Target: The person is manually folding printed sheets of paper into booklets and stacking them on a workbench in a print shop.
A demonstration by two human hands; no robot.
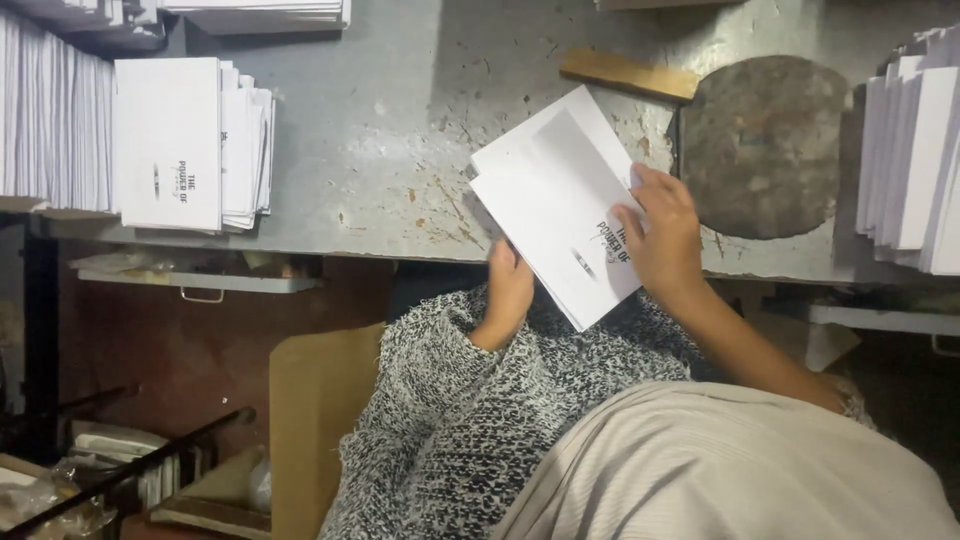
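A small bundle of white printed sheets (553,195) lies tilted over the near edge of the grey worktable (400,130). My left hand (508,292) grips the bundle's lower corner from below, just off the table edge. My right hand (662,235) rests flat on top of the sheets at their right side, fingers over the dark printed title. Both wrists come out of a speckled black-and-white knitted sleeve.
A stack of the same white printed sheets (190,142) lies at the left of the table, with taller piles (52,110) behind it. More white stacks (910,150) stand at the right. A round rusty plate (765,145) and a wooden strip (630,74) lie beside the bundle.
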